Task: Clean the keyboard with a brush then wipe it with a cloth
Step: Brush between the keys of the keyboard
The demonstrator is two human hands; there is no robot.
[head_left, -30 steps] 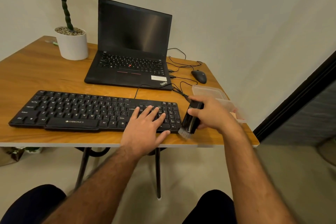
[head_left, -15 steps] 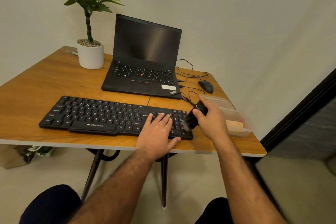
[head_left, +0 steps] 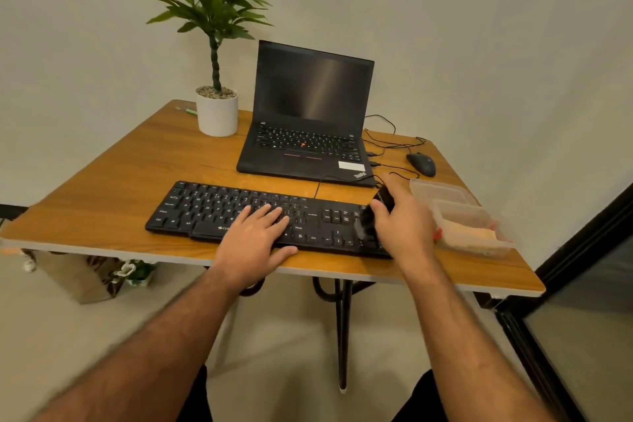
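Two hands mid-frame: left hand (head_left: 255, 240) flat, fingers spread on black keyboard (head_left: 219, 209), covering partly legible "ZE…"; right hand (head_left: 404, 219) gripping brush (head_left: 368, 221) at keyboard's right end. "ThinkPad" on laptop (head_left: 308, 134) above.

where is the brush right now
In the head view the brush is gripped in the right hand, its bristles down on the right end of the keyboard, with the clear plastic container just to its right.

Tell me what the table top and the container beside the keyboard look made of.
Table top: wood or wood-look laminate, by its orange-brown grain and slight sheen, with a pale edge band. Container: apparently clear plastic, thin-walled, its contents showing through.
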